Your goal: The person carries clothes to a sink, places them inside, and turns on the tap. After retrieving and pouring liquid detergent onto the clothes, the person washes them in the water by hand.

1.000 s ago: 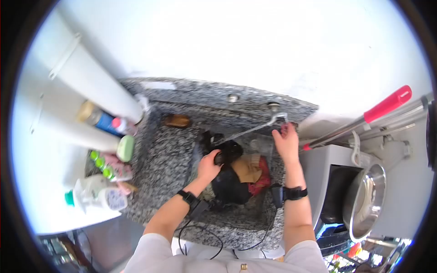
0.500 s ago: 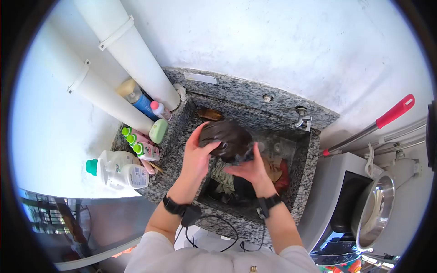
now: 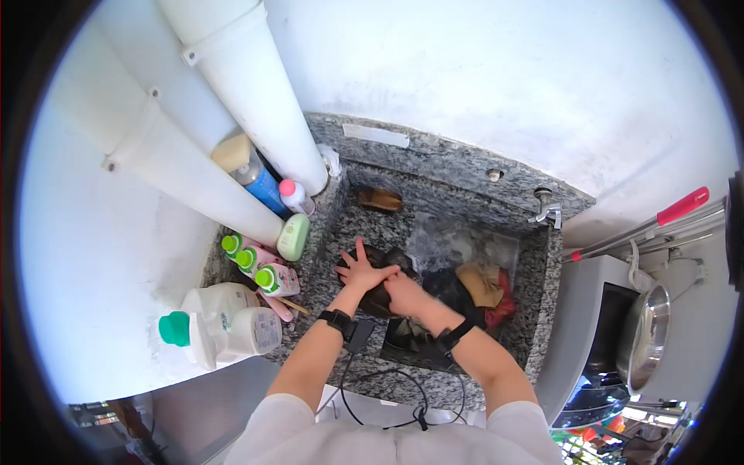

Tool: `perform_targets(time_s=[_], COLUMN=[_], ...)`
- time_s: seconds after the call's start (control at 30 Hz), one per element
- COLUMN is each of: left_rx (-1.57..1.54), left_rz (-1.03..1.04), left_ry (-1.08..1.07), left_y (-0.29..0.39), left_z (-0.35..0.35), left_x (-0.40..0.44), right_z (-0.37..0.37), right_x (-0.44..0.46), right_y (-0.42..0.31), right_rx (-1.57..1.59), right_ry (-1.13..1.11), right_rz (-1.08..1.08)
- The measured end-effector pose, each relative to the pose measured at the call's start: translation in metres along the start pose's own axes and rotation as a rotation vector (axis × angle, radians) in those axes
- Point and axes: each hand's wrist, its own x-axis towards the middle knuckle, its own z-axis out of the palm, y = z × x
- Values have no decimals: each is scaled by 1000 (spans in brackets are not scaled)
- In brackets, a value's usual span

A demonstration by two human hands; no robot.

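Observation:
A wet dark brown cloth (image 3: 377,301) lies bunched on the left slab of the granite sink (image 3: 540,310). My left hand (image 3: 359,273) presses on it from above, palm down with fingers spread. Beside it, my right hand (image 3: 404,294) is closed on the cloth, its thumb side close to my left thumb. What lies under both palms is hidden. In the basin to the right sit wet clothes: a black garment (image 3: 447,291), a tan cloth (image 3: 478,284) and a red cloth (image 3: 503,304).
A brown scrubbing brush (image 3: 380,200) lies at the slab's back. A green soap bar (image 3: 293,237), several bottles and a big detergent jug (image 3: 221,329) crowd the left ledge. The tap (image 3: 547,213) juts from the back wall. A metal bowl (image 3: 647,341) stands right.
The dark cloth came down from mid-air onto the slab. My left hand went from gripping it to lying spread on it; my right hand closed on it. The view shifted slightly.

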Motion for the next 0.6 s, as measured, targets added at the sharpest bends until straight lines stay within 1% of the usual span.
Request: perform_targets(time_s=[0.03, 0.07, 0.1, 0.13, 0.17, 0.2, 0.23, 0.27, 0.3, 0.33, 0.37, 0.43, 0.47, 0.5, 0.57, 0.6], left_rx=[148, 158, 56, -58, -61, -130, -198, -194, -116, -38, -30, 13, 24, 30, 207, 216], left_rz=[7, 4, 129, 254, 256, 433, 603, 601, 587, 567, 564, 532, 481, 482, 605, 615], left_ry=[-29, -51, 87, 235, 233, 344, 452, 453, 483, 511, 515, 455, 403, 405, 469, 413], left_y=[0, -13, -29, -37, -45, -55, -65, -71, -77, -81, -74, -46, -44, -39, -40, -43], left_z=[4, 12, 24, 29, 31, 37, 43, 43, 38, 37, 37, 34, 39, 39, 39, 37], left_x=[1, 10, 26, 36, 34, 28, 23, 19, 15, 15, 26, 61, 87, 98, 99, 93], right_z=[-19, -28, -31, -22, -3, 13, 13, 19, 27, 30, 33, 30, 28, 20, 19, 25], right_x=[8, 11, 11, 10, 12, 16, 16, 14, 18, 24, 40, 76, 89, 96, 99, 96], right_y=[13, 23, 28, 20, 3, -11, -32, -30, -26, -5, 11, 48, 64, 68, 71, 73], right_rx=[163, 408, 644, 643, 641, 623, 590, 555, 528, 464, 473, 207, 180, 96, -27, -65], right_ry=[-204, -59, 97, 97, 457, 819, 791, 752, 718, 539, 539, 451, 414, 455, 519, 539], right_rz=[35, 151, 264, 271, 402, 523, 546, 481, 422, 443, 439, 341, 349, 363, 376, 374])
